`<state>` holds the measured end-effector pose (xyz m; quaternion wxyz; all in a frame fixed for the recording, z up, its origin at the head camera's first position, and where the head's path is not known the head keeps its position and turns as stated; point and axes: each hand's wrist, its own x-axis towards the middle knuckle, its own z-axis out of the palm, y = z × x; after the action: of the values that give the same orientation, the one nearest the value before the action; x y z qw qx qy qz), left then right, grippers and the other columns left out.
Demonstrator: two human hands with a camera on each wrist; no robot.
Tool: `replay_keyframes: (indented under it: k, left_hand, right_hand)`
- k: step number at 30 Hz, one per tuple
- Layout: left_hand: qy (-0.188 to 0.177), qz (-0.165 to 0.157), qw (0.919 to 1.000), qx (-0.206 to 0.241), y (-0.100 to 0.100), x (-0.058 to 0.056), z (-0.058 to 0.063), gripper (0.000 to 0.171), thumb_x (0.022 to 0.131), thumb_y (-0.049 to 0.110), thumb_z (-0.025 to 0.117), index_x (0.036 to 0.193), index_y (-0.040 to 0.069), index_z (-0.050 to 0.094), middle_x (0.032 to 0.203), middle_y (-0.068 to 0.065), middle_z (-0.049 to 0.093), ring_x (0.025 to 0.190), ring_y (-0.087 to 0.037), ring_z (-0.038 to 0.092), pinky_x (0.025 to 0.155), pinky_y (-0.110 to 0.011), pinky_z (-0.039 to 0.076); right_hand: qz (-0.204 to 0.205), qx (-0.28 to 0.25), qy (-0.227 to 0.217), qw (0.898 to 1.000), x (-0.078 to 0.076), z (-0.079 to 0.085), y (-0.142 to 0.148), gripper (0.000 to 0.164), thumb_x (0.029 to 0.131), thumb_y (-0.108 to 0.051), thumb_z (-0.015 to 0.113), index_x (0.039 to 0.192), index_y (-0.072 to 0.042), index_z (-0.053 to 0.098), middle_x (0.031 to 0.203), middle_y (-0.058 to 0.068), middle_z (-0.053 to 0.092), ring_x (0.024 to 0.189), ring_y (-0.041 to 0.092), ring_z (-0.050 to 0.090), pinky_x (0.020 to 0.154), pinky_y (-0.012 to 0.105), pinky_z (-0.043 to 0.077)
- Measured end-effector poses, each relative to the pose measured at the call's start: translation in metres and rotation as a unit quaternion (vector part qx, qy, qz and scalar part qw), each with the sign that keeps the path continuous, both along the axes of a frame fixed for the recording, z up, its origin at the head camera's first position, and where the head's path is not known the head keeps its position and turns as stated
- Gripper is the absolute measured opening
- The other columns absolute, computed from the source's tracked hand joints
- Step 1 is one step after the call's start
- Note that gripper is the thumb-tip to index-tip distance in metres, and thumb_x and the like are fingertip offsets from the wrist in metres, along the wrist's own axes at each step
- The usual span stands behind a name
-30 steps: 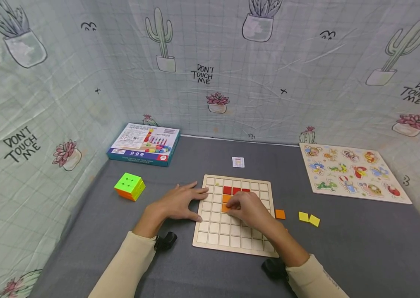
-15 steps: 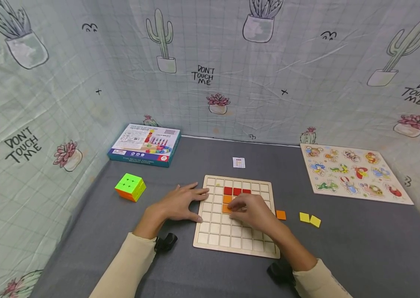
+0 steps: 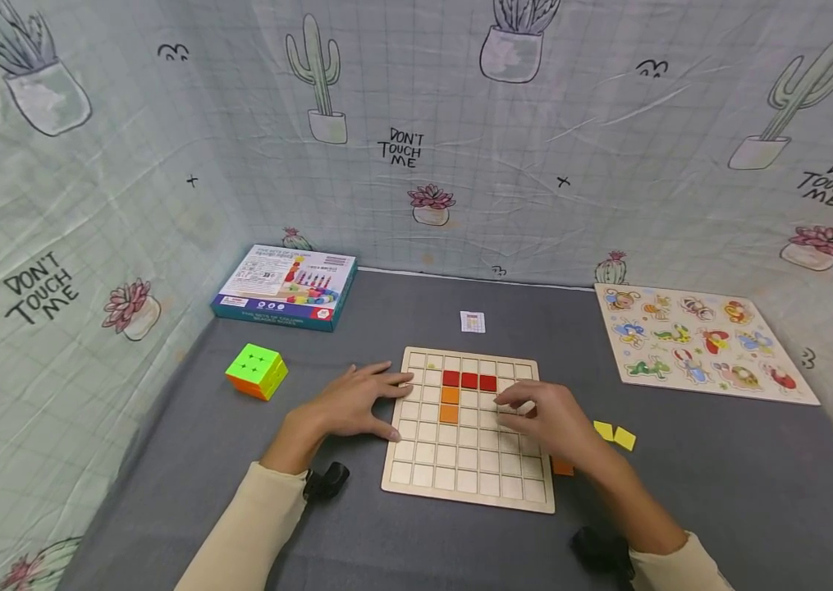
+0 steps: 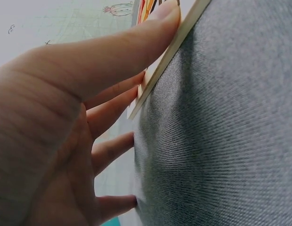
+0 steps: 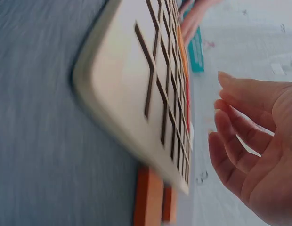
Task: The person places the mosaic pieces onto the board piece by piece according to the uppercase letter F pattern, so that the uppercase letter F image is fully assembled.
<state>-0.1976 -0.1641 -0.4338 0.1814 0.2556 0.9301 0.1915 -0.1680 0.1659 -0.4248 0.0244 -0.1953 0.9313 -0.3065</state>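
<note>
A wooden grid board [image 3: 466,431] lies flat on the dark cloth. Three red square tiles [image 3: 469,380] sit side by side in one of its upper rows. Below the leftmost red one, two orange tiles [image 3: 449,404] form a column. My left hand [image 3: 357,400] rests at the board's left edge, fingers spread; its thumb [image 4: 160,28] touches the rim in the left wrist view. Above the right part of the board hovers my right hand [image 3: 552,419], with fingers [image 5: 226,122] loosely bent and nothing between them. More orange tiles [image 5: 148,197] lie beside the board's right edge.
Two yellow tiles [image 3: 614,434] lie to the right, partly behind my right arm. A puzzle cube [image 3: 257,369] stands at the left, with a flat box [image 3: 286,286] behind it. Beyond the board are a small printed card [image 3: 472,321] and an insect puzzle board [image 3: 704,345].
My right hand has moved off the orange tiles, to the right across the board, uncovering the red row and the orange column. The left hand has stayed in place.
</note>
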Motion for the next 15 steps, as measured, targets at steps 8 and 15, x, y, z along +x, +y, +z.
replay_keyframes:
  k: [8, 15]
  left_hand:
    - [-0.004, 0.002, 1.0, -0.003, 0.002, 0.001, 0.001, 0.081, 0.082, 0.048, 0.082, 0.151, 0.021, 0.05, 0.166, 0.005, 0.039, 0.16, -0.034, 0.022, 0.123, -0.075, 0.012]
    - [-0.003, 0.004, 1.0, -0.001, 0.001, 0.001, -0.001, 0.081, 0.082, 0.048, 0.082, 0.151, 0.021, 0.051, 0.166, 0.005, 0.039, 0.16, -0.034, 0.022, 0.122, -0.075, 0.012]
  right_hand:
    - [-0.022, 0.053, -0.017, 0.998, 0.004, 0.001, 0.045, 0.036, 0.085, -0.018, 0.082, 0.118, -0.007, 0.075, 0.112, 0.008, 0.076, 0.098, 0.024, 0.07, 0.083, 0.04, 0.059]
    - [-0.013, 0.095, -0.032, 0.995, 0.005, -0.008, 0.064, 0.042, 0.082, -0.017, 0.084, 0.122, -0.008, 0.074, 0.123, 0.014, 0.074, 0.118, 0.041, 0.064, 0.099, 0.062, 0.05]
